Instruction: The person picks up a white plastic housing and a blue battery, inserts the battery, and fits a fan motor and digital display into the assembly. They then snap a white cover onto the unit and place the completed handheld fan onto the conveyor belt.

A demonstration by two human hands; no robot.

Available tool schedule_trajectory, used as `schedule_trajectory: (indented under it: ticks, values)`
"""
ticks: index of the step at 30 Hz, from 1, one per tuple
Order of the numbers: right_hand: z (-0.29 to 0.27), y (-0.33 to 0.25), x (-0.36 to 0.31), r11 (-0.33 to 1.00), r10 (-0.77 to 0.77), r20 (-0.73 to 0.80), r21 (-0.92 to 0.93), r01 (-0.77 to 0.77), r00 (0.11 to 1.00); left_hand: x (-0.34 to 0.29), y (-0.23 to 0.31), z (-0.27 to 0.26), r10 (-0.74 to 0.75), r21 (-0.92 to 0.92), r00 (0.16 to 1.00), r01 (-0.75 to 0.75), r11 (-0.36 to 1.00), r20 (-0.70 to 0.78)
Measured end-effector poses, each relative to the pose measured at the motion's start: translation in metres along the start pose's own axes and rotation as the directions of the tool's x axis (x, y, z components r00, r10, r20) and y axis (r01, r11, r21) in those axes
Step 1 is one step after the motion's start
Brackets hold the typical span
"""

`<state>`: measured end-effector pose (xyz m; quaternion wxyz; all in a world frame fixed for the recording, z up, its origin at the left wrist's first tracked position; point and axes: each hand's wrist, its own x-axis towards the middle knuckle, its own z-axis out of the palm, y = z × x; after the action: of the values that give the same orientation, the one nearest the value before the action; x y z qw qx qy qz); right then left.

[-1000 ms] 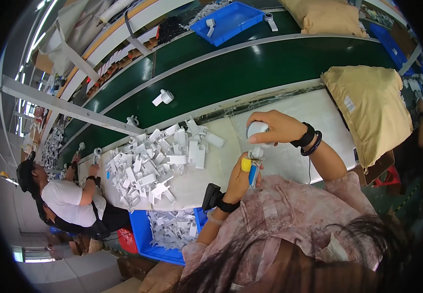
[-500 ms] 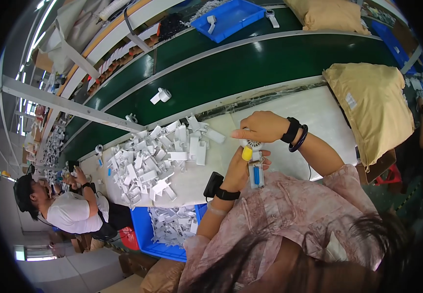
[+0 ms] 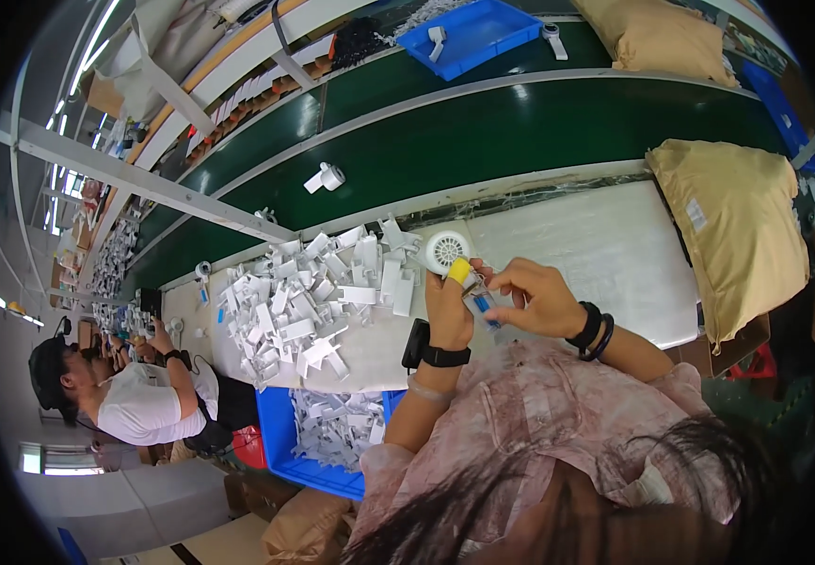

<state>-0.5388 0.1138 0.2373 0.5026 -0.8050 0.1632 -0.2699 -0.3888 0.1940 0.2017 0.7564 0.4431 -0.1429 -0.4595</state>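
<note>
My left hand, with a black watch on the wrist, is closed around a small bottle that has a yellow cap and a blue label. My right hand, with black bands at the wrist, pinches the same bottle from the right side. Just above both hands a white round part with a grille lies on the white table, untouched. A heap of white plastic pieces spreads out to the left of my hands.
A blue bin with more white pieces stands below the table's edge. A green conveyor belt runs behind the table and carries a white part. A tan sack lies at the right. Another person works at the left.
My right hand has left the white round part and come down to the bottle in my left hand. The round part now lies uncovered on the table.
</note>
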Motion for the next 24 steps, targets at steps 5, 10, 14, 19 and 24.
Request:
schedule_trajectory:
  ticks: [5,10,14,19,24]
  values:
    - [0.017,0.018,-0.013,0.989,-0.084,-0.06,-0.123,0.076,0.995,-0.002,0.003,0.001,0.017,-0.035,0.999,-0.018,0.999,-0.035]
    - [0.019,0.021,-0.013,0.99,-0.048,-0.105,-0.139,0.033,0.993,-0.006,0.001,-0.002,-0.019,-0.077,0.999,0.016,0.997,-0.028]
    - [0.026,0.025,-0.011,0.986,-0.051,-0.178,-0.164,0.022,0.983,-0.01,0.002,0.003,-0.045,-0.193,0.999,0.039,0.98,-0.023]
    - [0.031,0.022,-0.01,0.853,-0.323,-0.131,-0.469,0.229,0.937,-0.011,0.002,0.003,0.008,-0.089,0.999,-0.013,0.996,-0.051]
    - [0.036,0.023,-0.018,0.893,-0.138,-0.004,-0.433,0.122,0.99,-0.011,-0.001,0.001,0.052,-0.035,0.997,-0.053,0.998,-0.054]
